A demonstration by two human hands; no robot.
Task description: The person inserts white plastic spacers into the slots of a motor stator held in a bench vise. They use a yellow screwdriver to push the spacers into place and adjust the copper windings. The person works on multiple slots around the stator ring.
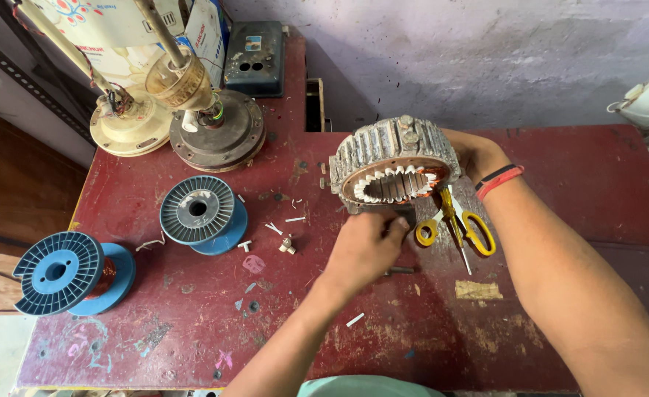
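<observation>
A person's 2 bare hands work on a ring-shaped motor core (394,158) tipped up on its edge near the middle of a worn red surface (192,323). The core's ribbed grey metal rim faces the camera, with white slot liners and some copper winding visible inside its opening. The right hand (475,154), a red-and-black band (499,181) on its wrist, reaches round the far right side of the core and steadies it; its fingers are mostly hidden behind the metal, so how tightly they close cannot be told. The left hand (365,250) sits just below the core's lower rim with its fingers curled in, thumb and forefinger pinched together at the rim; what they pinch is too small to make out.

Yellow-handled scissors (458,226) lie on the surface just beside the left hand, their blades partly under the core. To the left stand 2 blue wire spools, 1 near the middle (201,213) and 1 near the left edge (67,273), the latter showing copper wire. Small white scraps (295,219) lie scattered between the nearer spool and the core. At the back left, 2 dismantled fan motors (185,117) rest near a dark metal box (255,59).
</observation>
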